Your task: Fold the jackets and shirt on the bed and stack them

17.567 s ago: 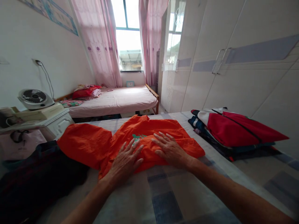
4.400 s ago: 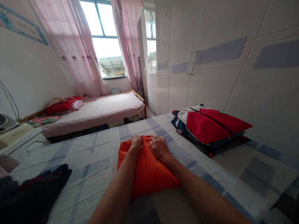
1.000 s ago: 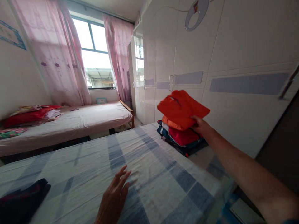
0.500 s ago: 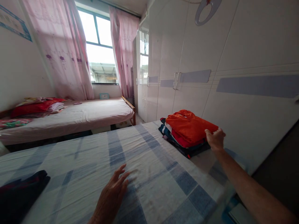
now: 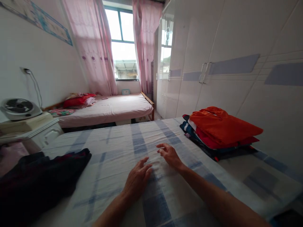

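Note:
My left hand [image 5: 138,174] is over the middle of the checked bedsheet [image 5: 113,179], fingers stretched forward and holding nothing. Close to its right, my right hand [image 5: 169,155] has its fingers apart and slightly bent, also with nothing in them. Whether either hand touches the sheet, I cannot tell. On the right side of the bed lies a stack of folded clothes with an orange shirt [image 5: 222,124] on top; red, white and dark garments show beneath it. At the left, a dark garment [image 5: 44,176] lies in a loose heap, partly cut off by the frame.
White wardrobe doors [image 5: 227,91] rise beyond the right edge of the bed. A second bed [image 5: 118,108] with a pink sheet stands by the window. A fan [image 5: 20,107] sits on a white cabinet [image 5: 48,132] at the left.
My right hand has left the orange shirt and moved left, near my left hand. The view has turned left, bringing the fan and more of the dark garment into sight.

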Available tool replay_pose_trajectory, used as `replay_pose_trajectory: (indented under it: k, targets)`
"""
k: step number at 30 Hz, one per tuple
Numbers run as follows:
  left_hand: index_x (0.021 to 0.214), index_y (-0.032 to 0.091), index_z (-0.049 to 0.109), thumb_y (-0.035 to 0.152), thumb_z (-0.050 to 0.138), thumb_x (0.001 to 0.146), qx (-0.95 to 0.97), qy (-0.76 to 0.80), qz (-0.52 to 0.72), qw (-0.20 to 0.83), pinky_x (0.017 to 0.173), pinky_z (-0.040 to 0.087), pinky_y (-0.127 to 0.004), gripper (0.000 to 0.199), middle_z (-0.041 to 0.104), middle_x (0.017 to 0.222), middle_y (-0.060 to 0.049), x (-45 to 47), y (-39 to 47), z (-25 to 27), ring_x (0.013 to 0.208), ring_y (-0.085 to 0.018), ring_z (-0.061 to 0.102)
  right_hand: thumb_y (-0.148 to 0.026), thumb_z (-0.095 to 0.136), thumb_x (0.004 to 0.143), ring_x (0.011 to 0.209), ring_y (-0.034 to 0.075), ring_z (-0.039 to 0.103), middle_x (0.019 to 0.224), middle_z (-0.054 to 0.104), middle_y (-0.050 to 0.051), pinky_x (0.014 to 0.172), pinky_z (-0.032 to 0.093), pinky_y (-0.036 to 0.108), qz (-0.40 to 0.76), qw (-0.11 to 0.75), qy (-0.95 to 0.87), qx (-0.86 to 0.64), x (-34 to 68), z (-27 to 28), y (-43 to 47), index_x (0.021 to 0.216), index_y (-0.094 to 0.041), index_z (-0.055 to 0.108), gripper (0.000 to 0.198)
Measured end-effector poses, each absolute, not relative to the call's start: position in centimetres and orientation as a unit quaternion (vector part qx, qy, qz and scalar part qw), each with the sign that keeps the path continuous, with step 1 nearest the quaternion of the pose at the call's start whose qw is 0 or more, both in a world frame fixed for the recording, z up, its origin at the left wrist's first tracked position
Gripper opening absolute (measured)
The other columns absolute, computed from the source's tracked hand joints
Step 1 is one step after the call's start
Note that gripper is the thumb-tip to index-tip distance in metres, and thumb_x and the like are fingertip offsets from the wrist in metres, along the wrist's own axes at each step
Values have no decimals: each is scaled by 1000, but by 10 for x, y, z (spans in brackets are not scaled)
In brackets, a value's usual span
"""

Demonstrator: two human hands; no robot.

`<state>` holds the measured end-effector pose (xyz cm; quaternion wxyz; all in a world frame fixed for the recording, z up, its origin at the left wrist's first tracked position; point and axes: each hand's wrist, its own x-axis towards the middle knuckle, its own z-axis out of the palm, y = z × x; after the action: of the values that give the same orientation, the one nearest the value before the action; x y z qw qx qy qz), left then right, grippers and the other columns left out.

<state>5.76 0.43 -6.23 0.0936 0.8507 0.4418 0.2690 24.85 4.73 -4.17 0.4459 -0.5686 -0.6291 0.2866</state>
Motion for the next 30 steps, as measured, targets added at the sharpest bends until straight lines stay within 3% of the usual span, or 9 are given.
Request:
replay_pose_trajectory:
  k: [5, 19, 26, 30]
  targets:
    - [102, 21, 67, 26, 37, 92, 851, 437, 275, 93, 98, 44, -36, 33, 57, 127, -10, 59, 1, -61, 116, -20, 54, -24, 47, 75, 89, 20, 61, 92, 67, 6, 83, 45, 32, 246, 409, -685, -550, 238, -61, 53, 86, -19, 67, 23]
    - [89, 21, 66, 35, 38, 91, 877, 417, 235, 31, 96, 45, -32, 31, 59, 122, -6, 59, 3, -62, 114, -18, 54, -44, 44, 72, 91, 24, 63, 100, 68, 5, 80, 47, 35, 169, 302, -749, -565, 254, -69, 65, 90, -23, 67, 37]
    - [107, 21, 64, 34, 46, 87, 819, 502, 278, -5, 96, 44, -28, 30, 55, 128, -6, 35, 16, -42, 114, -16, 53, -47, 43, 72, 91, 26, 63, 101, 68, 6, 80, 48, 37, 165, 296, -751, -567, 253, -66, 64, 90, -24, 68, 39]
    - [106, 20, 63, 27, 50, 85, 739, 602, 301, -38, 97, 42, -25, 26, 59, 120, -5, -30, 15, -12, 112, -16, 53, -47, 43, 71, 89, 26, 64, 100, 68, 5, 80, 48, 37, 162, 296, -750, -569, 252, -63, 61, 89, -24, 68, 39]
